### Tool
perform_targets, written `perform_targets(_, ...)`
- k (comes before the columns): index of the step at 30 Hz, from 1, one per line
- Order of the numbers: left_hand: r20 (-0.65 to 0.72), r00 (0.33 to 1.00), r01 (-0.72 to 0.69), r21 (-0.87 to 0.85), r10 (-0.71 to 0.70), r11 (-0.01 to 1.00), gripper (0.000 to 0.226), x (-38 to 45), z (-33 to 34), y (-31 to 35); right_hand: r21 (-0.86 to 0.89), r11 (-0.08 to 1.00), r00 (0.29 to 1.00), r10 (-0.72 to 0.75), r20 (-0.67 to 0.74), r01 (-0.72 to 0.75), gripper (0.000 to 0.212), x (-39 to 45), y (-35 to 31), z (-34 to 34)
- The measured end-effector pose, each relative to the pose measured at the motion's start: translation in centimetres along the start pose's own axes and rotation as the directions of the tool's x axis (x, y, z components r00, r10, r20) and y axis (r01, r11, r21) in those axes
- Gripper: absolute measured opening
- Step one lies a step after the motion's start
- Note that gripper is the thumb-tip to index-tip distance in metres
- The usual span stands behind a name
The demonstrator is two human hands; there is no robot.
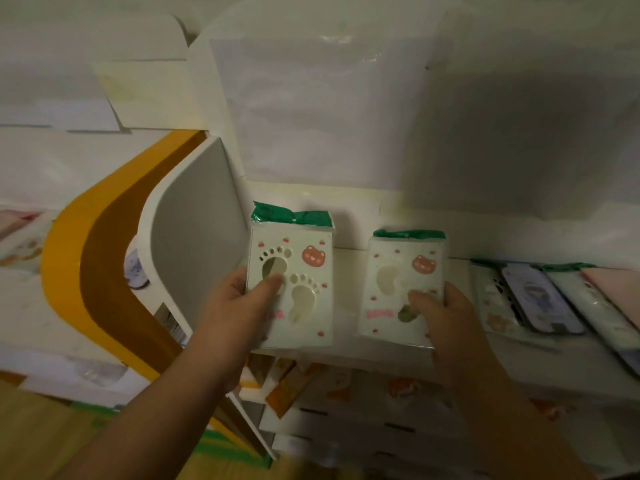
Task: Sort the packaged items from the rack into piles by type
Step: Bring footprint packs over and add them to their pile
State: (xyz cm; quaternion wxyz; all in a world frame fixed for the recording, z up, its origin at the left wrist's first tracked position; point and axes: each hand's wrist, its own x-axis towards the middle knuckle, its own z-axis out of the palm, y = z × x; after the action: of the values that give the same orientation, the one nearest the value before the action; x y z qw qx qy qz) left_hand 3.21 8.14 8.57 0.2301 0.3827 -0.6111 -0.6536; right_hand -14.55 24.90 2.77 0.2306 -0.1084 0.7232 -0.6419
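Observation:
My left hand point(239, 303) grips a white footprint package point(304, 268) with a green top, a bear face and foot-shaped cut-outs, held above the white shelf top point(349, 271). My right hand point(440, 313) holds a second matching footprint package point(391, 282) at its lower right corner; this one sits low over the shelf, whether it touches I cannot tell. To the right lies a row of flat phone-case packages point(540, 299), some with green tops, fanned across the shelf.
A white rack side panel point(194, 220) stands at left, beside an orange curved edge point(69, 244). Below the shelf, lower tiers hold several orange and white packages point(294, 379). A white wall covered with plastic sheet point(329, 116) rises behind.

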Motion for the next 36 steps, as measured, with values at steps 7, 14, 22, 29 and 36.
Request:
perform_targets(7, -0.1, 0.993, -0.064, -0.003, 0.063, 0.998, 0.015, -0.5, -1.8, 0.8, 0.132, 0.99, 0.996, -0.056, 0.069, 0.046, 0.016, -1.8, -1.0, 0.6)
perform_targets(14, -0.089, 0.986, -0.142, -0.026, 0.14, 0.989, 0.017, -1.4, -4.6, 1.8, 0.097, 0.987, 0.983, -0.141, 0.12, 0.129, 0.02, -4.7, -3.3, 2.5)
perform_targets(22, -0.111, 0.957, -0.279, -0.101, 0.268, 0.955, 0.018, -3.1, -13.1, 2.5, 0.184, 0.973, 0.978, -0.167, 0.128, 0.142, 0.017, -9.6, -5.6, 10.0)
perform_targets(29, -0.146, 0.959, -0.26, -0.119, 0.242, 0.958, 0.016, -5.6, -25.7, 2.2, 0.133, 0.956, 0.949, -0.279, 0.146, 0.261, 0.015, -16.9, -7.2, 20.1)
perform_targets(36, -0.195, 0.962, -0.215, -0.106, 0.192, 0.971, 0.013, -6.7, -37.5, 0.2, 0.176, 0.947, 0.93, -0.304, 0.207, 0.27, 0.038, -23.8, -7.1, 30.8)
